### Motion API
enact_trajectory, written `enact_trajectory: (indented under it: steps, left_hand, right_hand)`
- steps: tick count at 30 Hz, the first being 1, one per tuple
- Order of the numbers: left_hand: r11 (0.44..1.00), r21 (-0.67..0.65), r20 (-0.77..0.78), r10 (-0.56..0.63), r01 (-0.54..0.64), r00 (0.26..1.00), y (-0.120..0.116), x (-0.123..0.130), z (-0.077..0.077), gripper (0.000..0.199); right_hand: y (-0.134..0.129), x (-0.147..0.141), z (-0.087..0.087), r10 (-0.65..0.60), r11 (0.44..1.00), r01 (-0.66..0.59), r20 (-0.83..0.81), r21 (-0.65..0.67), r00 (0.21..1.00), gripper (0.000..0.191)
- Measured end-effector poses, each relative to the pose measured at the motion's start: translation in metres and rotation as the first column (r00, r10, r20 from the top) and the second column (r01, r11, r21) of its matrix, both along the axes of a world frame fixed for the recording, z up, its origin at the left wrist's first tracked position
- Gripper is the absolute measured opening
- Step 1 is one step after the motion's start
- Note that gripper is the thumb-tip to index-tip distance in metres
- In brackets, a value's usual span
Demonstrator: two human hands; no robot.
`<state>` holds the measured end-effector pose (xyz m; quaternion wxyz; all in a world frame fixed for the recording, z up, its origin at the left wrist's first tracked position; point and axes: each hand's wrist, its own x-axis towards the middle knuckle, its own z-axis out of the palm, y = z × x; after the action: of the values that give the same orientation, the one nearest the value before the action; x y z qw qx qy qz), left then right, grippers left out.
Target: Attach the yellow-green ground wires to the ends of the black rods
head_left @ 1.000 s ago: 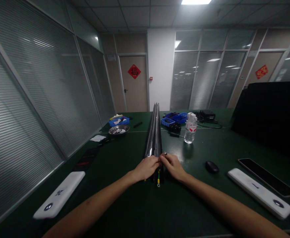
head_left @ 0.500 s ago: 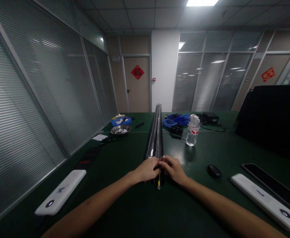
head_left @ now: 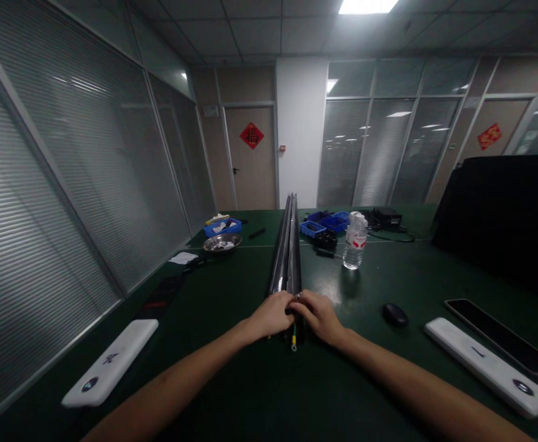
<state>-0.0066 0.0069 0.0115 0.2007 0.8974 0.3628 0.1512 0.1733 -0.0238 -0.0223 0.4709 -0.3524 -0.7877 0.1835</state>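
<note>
Two long dark, shiny bars (head_left: 289,252) lie side by side on the green table, pointing away from me. At their near end my left hand (head_left: 274,313) is closed, its fingers curled round something I cannot make out. My right hand (head_left: 317,314) touches it from the right, thumb and fingers pinched together at the same spot. What is between the fingers is hidden. A short green-yellow wire with a ring terminal (head_left: 294,345) hangs out below the hands.
A water bottle (head_left: 355,242), blue bins (head_left: 337,221) and a mouse (head_left: 394,314) are on the right. White devices (head_left: 484,367) lie at both sides, with a phone (head_left: 503,336) at the right. A metal bowl (head_left: 221,243) stands back left.
My right hand has shifted slightly to the left, its fingers closer against my left hand. The whole view has also moved a little.
</note>
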Motion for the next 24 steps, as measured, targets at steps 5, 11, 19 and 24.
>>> enact_trajectory:
  steps: [5,11,19,24]
  left_hand:
    - [0.999,-0.02,-0.01,0.049,-0.049,0.999,-0.004,-0.002,0.003,0.016]
    - [0.997,-0.068,-0.003,0.042,-0.042,0.999,-0.005,-0.004,0.006,0.019]
    - [0.998,-0.024,0.02,0.051,-0.05,0.999,-0.003,-0.004,0.0,0.02]
    - [0.996,-0.003,0.0,0.089,-0.089,0.996,0.0,-0.003,-0.005,0.025]
  right_hand:
    - [-0.002,-0.003,0.005,-0.015,1.0,0.015,-0.003,0.013,1.0,0.027]
    - [-0.002,-0.003,0.003,-0.017,0.999,0.018,-0.022,0.042,1.0,0.026]
    - [-0.004,-0.003,0.006,-0.052,0.997,0.055,-0.057,0.05,0.997,0.026]
    - [-0.001,-0.004,0.003,-0.071,0.996,0.074,-0.068,0.039,0.995,0.029]
